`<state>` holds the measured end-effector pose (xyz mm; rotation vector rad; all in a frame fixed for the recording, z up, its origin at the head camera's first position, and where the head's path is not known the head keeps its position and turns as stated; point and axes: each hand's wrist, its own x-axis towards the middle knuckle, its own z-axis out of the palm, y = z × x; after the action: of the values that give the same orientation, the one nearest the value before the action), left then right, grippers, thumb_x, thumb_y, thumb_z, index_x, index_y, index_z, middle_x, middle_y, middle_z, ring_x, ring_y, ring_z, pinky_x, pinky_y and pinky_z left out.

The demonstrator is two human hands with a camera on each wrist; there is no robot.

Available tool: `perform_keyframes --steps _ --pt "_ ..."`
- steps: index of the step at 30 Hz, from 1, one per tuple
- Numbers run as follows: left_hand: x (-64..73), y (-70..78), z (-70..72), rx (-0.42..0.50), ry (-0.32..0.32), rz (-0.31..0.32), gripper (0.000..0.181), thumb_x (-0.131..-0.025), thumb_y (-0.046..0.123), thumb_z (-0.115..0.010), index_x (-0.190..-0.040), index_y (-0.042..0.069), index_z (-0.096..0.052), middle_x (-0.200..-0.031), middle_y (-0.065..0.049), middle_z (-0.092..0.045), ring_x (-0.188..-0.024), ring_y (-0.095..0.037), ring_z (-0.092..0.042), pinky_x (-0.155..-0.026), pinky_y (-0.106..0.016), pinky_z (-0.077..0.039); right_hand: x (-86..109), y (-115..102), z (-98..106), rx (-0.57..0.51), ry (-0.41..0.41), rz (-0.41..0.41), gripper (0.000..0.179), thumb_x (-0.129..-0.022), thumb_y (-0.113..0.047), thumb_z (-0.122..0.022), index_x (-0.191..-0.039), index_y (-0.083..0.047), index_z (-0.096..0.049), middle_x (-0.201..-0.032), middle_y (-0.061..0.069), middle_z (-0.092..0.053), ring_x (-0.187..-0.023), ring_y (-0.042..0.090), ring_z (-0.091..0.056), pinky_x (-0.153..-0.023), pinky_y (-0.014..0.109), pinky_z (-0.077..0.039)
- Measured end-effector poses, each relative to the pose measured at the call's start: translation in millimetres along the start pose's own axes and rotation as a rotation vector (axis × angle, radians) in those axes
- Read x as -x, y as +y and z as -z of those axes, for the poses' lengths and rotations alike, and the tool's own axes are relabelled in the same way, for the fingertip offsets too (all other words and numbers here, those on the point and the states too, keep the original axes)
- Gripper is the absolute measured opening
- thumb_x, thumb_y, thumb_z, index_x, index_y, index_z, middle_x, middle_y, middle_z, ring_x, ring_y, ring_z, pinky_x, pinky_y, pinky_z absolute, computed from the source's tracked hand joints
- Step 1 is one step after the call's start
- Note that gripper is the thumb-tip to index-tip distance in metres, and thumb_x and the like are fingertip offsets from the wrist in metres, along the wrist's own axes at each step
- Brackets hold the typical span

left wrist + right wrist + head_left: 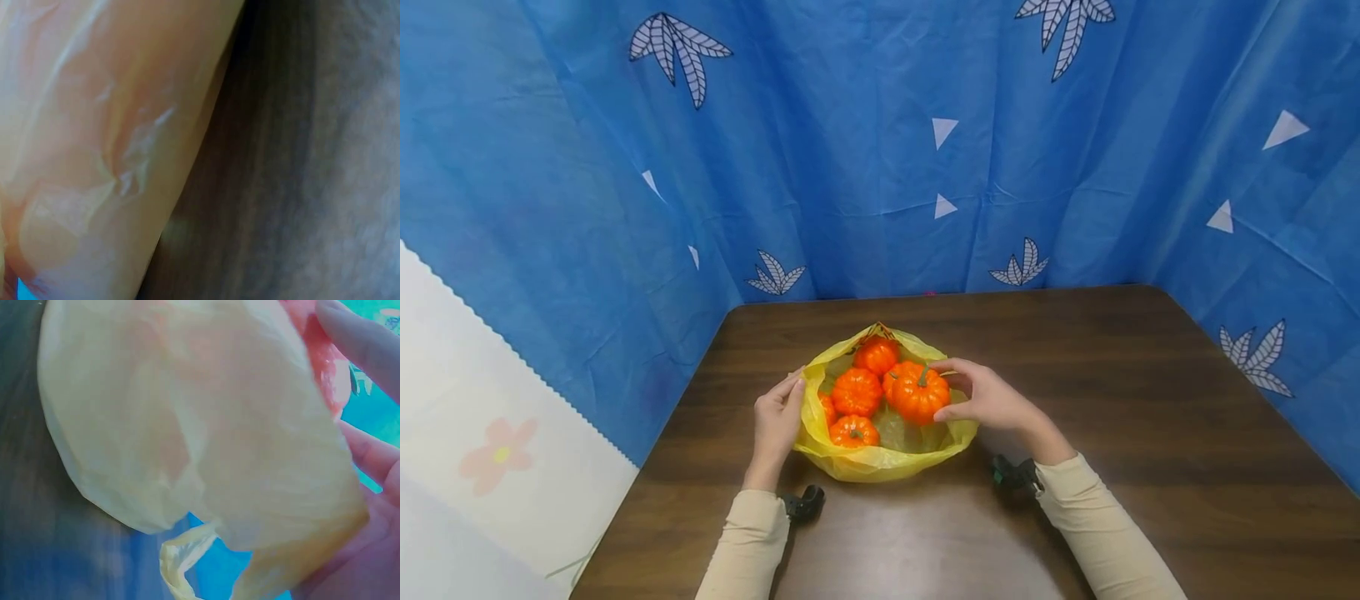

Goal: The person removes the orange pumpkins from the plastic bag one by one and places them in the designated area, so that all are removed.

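Note:
A yellow plastic bag (880, 468) stands on the table with its mouth spread wide. My left hand (777, 421) pinches the bag's left rim between thumb and fingers. At the bag's right side, my right hand (988, 398) grips a small orange pumpkin (917, 398) with a green stem, over the mouth. Several more small pumpkins (857, 392) lie inside, one partly behind the held one. The left wrist view shows just the bag's wall (119, 125) beside the table. In the right wrist view, the held pumpkin (322, 359) shows past the bag's edge, near thumb and fingers.
The brown wooden table (1120, 375) extends around the bag. Blue curtains (880, 150) with leaf prints hang behind it and along its sides. A white cloth (482, 400) hangs at the left. Dark wrist mounts (805, 504) sit at both wrists, close to the tabletop.

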<state>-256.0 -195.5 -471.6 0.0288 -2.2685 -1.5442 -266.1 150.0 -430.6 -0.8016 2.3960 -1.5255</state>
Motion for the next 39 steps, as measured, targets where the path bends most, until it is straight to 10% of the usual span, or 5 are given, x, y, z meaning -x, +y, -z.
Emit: perform_keyframes --steps 25,39 --pt "0.8 -0.5 -1.5 -0.006 -0.027 0.029 0.031 -0.102 0.020 -0.058 -0.127 0.006 -0.069 -0.135 -0.010 -0.066 -0.136 -0.026 -0.054 -0.115 -0.042 -0.040 14.2 22.4 52.3 -0.087 0.433 -0.138 0.078 -0.086 -0.022 -0.080 -0.151 -0.005 -0.041 -0.149 0.022 -0.049 -0.133 0.040 -0.053 -0.099 0.030 -0.053" --pt "-2.6 -2.1 -0.3 0.017 -0.002 -0.004 0.030 -0.101 0.018 -0.060 -0.125 0.003 -0.070 -0.133 -0.012 -0.067 -0.134 -0.027 -0.055 -0.115 -0.042 -0.041 12.8 52.5 65.1 -0.100 0.579 -0.270 0.078 -0.091 -0.021 -0.075 -0.154 -0.002 -0.032 -0.155 0.026 -0.039 -0.140 0.043 -0.043 -0.115 0.052 -0.039"
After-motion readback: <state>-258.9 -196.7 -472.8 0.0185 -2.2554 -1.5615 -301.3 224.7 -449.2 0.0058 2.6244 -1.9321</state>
